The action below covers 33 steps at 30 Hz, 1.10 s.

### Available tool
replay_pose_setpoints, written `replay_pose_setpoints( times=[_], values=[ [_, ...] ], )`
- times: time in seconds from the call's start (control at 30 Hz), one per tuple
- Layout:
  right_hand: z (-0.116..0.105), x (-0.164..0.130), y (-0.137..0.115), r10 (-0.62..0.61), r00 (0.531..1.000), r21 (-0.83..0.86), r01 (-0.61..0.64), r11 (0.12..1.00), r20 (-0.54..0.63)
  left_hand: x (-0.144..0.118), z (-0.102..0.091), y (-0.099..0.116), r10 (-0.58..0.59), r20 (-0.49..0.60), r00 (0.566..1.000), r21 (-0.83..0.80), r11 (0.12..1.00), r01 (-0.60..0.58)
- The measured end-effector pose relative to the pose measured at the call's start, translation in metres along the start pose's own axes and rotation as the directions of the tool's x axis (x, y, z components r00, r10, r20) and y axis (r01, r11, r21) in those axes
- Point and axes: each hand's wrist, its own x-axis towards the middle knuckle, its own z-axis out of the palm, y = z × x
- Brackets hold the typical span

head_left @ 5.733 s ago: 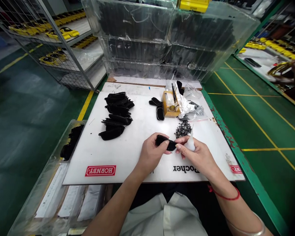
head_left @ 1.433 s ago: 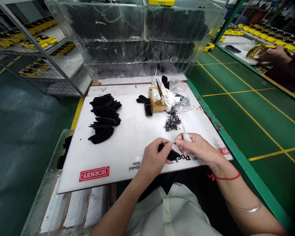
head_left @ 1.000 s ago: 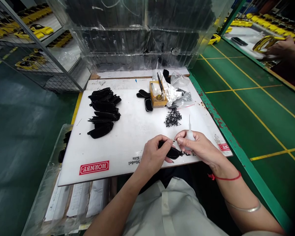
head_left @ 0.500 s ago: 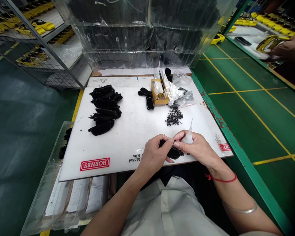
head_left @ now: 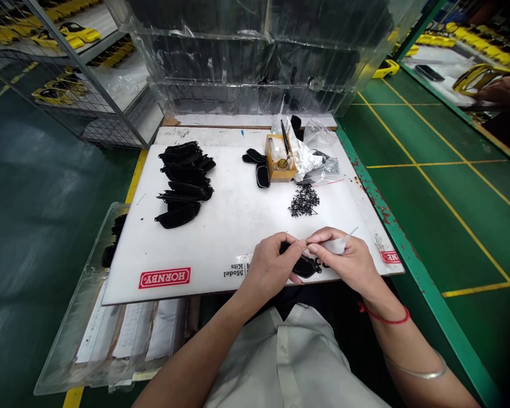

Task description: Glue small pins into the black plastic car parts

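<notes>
Left hand (head_left: pixel 268 266): clamped on a small black part (head_left: pixel 305 266), at 6 o'clock on the tabletop (head_left: pixel 238 226); it held the part steady.
Right hand (head_left: pixel 344 258): fingers pinched at the part's top edge, with a small white bottle (head_left: pixel 336 244) tucked in the palm, likely to keep it ready.
Black part: low, near the tabletop's front edge, between both hands.
Tiny black bits (head_left: pixel 304 200): in a heap at 12 o'clock from the hands, close enough to reach.
Black pile (head_left: pixel 184 182): at 10 o'clock, well apart.
Yellow box (head_left: pixel 280 164): farther back, beside clear bags.
</notes>
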Motion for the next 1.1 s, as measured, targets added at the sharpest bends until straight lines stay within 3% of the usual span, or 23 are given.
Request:
replay_pose_setpoints(
  times=[0.23,0.37,0.67,1.1],
  values=[
    [0.003,-0.001,-0.006,0.001,0.997,-0.158,-0.014,0.987,-0.080,-0.003,0.000,-0.005,-0.047,-0.039,0.998,-0.096,0.994,0.043],
    [0.009,-0.003,-0.010,-0.087,0.989,-0.274,0.052,0.960,-0.116,-0.007,0.002,-0.008,-0.069,-0.049,0.996,-0.105,0.992,0.063],
    [0.026,-0.003,-0.009,-0.309,0.949,-0.379,0.266,0.886,-0.056,-0.013,0.006,-0.002,0.016,-0.054,0.998,-0.002,1.000,-0.017],
    [0.025,-0.009,-0.008,-0.345,0.937,-0.463,0.330,0.823,0.054,-0.014,0.007,-0.009,0.173,-0.066,0.983,0.177,0.971,-0.159]
  ],
)
